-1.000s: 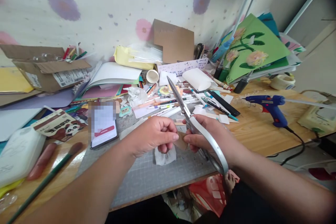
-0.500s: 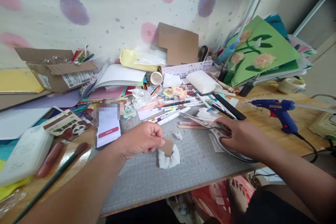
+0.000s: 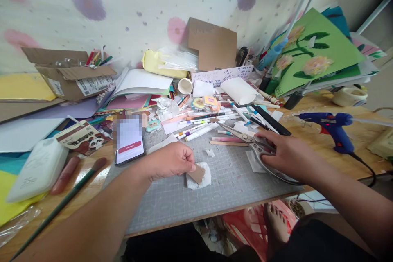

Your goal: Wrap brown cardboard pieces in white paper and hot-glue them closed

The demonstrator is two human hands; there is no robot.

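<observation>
My left hand [image 3: 172, 159] is closed in a pinch on a small brown piece of cardboard [image 3: 197, 174]. The cardboard hangs over a white crumpled pad [image 3: 208, 177], which looks like folded tissue, and covers part of it; whether the two touch I cannot tell. On the right, my right hand [image 3: 284, 151] is closed round the handles of a large pair of metal scissors [image 3: 238, 134]. Their blades point left and away from me, slightly apart, low over the mat. Between the hands lies a little white scrap [image 3: 210, 153].
A grey cutting mat [image 3: 172, 204] covers the desk front. Several markers [image 3: 204, 133] and wooden sticks [image 3: 229, 143] lie behind the hands. A phone [image 3: 130, 151] is at left, beside a long brush [image 3: 66, 200]. A blue glue gun [image 3: 333, 125] stands at right.
The view has shifted slightly. My left hand keeps its pinch, and the cardboard has turned a little and covers more of the white pad's middle. The scissors stay in my right hand.
</observation>
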